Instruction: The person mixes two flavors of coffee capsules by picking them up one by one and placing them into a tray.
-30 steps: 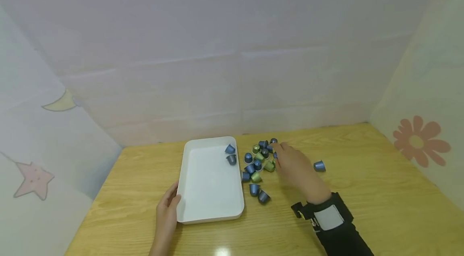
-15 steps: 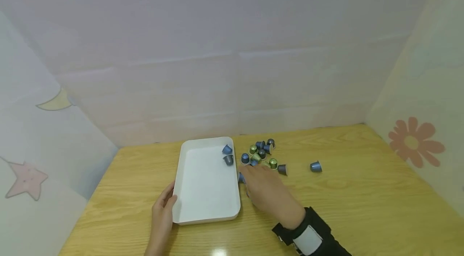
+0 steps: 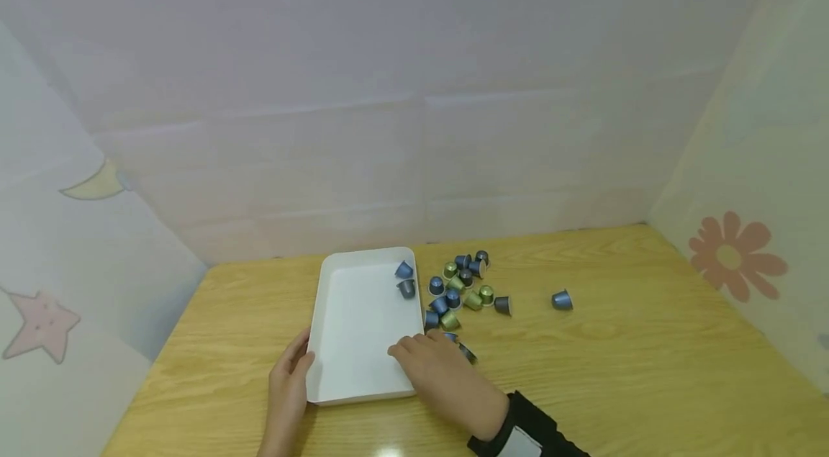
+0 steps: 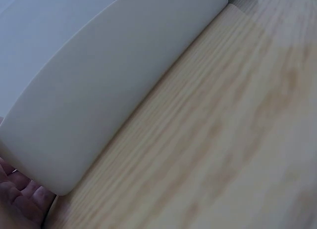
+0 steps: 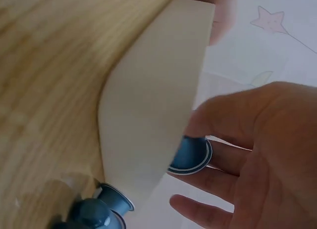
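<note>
A white tray (image 3: 359, 342) lies on the wooden table with a blue coffee capsule (image 3: 404, 270) and a dark grey one (image 3: 406, 288) at its right side. My left hand (image 3: 288, 374) grips the tray's left edge, thumb at the rim; its curled fingers (image 4: 22, 192) show at the tray's corner in the left wrist view. My right hand (image 3: 447, 374) reaches over the tray's right rim. In the right wrist view it pinches a blue coffee capsule (image 5: 190, 155) between thumb and fingers, beside the tray wall. From the head, that capsule is hidden under the hand.
Right of the tray, several blue, green (image 3: 473, 300) and dark capsules lie in a loose cluster. A dark capsule (image 3: 502, 305) sits at its right edge, and a blue capsule (image 3: 562, 300) lies apart farther right. A pale wall (image 3: 414, 119) stands behind the table (image 3: 583, 370).
My right hand has moved from the cluster's far right side, down and left across the capsules, to the tray's rim, now with a blue capsule. The left hand still holds the tray.
</note>
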Demonstrator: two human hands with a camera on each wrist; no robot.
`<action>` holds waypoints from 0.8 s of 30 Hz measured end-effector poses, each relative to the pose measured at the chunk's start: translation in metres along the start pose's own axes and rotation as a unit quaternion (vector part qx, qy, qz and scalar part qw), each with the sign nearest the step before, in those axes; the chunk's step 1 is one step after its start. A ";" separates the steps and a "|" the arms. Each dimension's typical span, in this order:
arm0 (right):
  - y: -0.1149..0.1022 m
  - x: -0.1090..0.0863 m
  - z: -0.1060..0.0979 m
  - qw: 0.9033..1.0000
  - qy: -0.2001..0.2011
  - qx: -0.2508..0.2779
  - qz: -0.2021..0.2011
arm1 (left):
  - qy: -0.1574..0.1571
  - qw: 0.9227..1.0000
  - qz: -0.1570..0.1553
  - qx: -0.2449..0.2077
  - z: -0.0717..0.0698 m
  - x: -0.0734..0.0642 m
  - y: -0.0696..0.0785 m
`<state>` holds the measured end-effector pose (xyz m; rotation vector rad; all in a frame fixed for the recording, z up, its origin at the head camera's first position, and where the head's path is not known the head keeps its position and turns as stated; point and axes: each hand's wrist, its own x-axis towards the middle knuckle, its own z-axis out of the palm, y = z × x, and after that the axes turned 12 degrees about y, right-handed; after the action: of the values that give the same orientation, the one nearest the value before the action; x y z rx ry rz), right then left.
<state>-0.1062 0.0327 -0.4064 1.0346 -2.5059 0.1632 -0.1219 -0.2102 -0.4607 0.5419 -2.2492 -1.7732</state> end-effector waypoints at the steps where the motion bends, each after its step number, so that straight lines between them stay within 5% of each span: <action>1: -0.001 0.000 0.002 1.000 0.000 0.002 0.000 | 0.000 1.000 0.000 0.000 0.000 0.000 0.000; 24: 0.007 0.001 0.008 0.999 -0.002 0.030 0.012 | 0.002 1.000 0.002 0.022 0.000 0.000 -0.001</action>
<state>-0.1146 0.0352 -0.4125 1.0301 -2.5321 0.2460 -0.1217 -0.2108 -0.4613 0.5501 -2.2898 -1.7223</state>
